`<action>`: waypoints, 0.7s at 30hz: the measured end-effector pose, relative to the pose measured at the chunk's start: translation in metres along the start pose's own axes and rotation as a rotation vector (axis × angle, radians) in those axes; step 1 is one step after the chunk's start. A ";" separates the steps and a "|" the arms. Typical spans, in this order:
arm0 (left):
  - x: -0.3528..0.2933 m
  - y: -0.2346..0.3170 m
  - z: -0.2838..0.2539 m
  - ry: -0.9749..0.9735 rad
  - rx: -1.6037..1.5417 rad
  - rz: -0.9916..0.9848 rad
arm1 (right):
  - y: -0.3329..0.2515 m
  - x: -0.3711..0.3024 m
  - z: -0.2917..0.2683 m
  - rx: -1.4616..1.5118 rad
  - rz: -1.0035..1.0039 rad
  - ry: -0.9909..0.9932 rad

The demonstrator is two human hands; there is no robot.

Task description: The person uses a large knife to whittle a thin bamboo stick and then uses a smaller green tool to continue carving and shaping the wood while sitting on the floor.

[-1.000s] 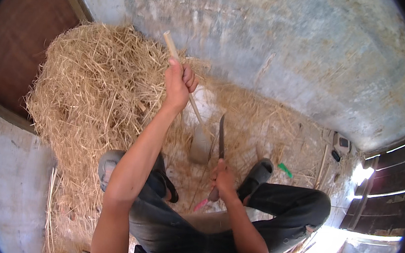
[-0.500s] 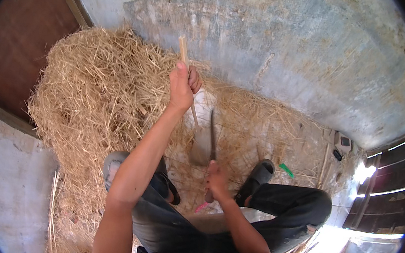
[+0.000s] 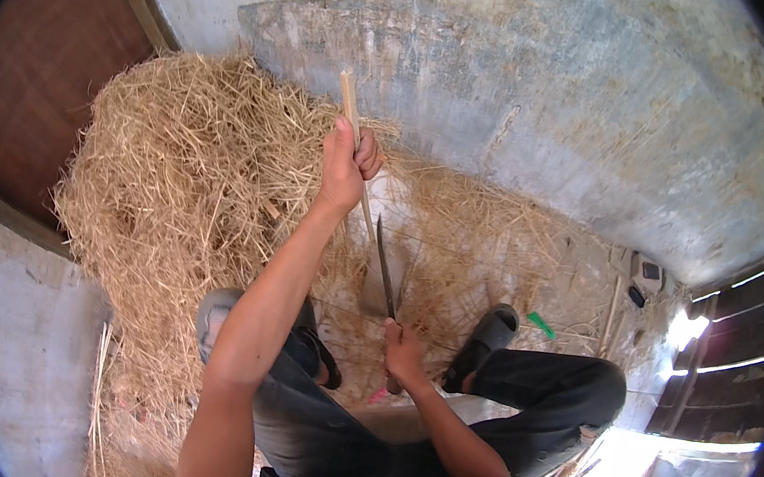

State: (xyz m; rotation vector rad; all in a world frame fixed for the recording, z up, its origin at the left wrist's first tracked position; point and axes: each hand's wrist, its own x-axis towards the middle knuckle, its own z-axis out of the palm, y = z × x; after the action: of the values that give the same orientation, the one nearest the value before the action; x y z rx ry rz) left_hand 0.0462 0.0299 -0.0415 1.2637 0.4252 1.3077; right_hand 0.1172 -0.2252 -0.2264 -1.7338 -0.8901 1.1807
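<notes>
My left hand (image 3: 343, 171) is wrapped round a pale wooden stick (image 3: 349, 95) that looks split, held tilted with its upper end toward the wall. The thin lower end of the stick slants down between my feet. My right hand (image 3: 403, 356) grips the handle of a long, narrow knife (image 3: 386, 273) with a dark blade. Its blade points away from me, and the tip is close to the lower end of the stick; whether they touch I cannot tell. Beneath them is a whitish, worn surface, partly covered by straw.
A big straw heap (image 3: 176, 156) fills the left side, beside a brown panel (image 3: 28, 62). Ahead curves a stained grey wall (image 3: 528, 86). At right lie a green strip (image 3: 540, 325) and a small boxy device (image 3: 647, 271). My sandalled foot (image 3: 482, 347) is near the knife.
The knife has swung leftward, its tip now close to the stick's lower end. My right hand has shifted slightly, while my left hand and the stick have barely moved.
</notes>
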 end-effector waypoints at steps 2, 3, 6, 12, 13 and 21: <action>-0.001 0.000 -0.002 -0.014 0.028 0.034 | -0.011 0.001 -0.007 0.075 0.010 0.015; -0.004 0.000 -0.003 -0.002 0.008 0.006 | -0.025 0.001 -0.011 0.133 0.029 -0.019; 0.000 -0.001 -0.006 -0.017 -0.039 0.022 | -0.078 0.007 -0.020 0.406 -0.052 0.014; 0.002 0.000 -0.008 -0.007 -0.010 0.022 | -0.053 -0.007 0.003 -0.047 -0.491 0.265; 0.002 0.000 -0.008 0.014 0.014 0.033 | -0.032 -0.009 0.007 -0.209 -0.387 0.188; 0.002 0.002 -0.009 0.002 0.009 0.042 | 0.007 0.004 -0.002 0.180 0.107 -0.001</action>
State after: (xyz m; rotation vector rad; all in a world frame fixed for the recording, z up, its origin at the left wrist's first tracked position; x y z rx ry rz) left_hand 0.0383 0.0355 -0.0421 1.2854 0.4079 1.3437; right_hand 0.1210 -0.2248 -0.2336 -1.6510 -0.6763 1.2904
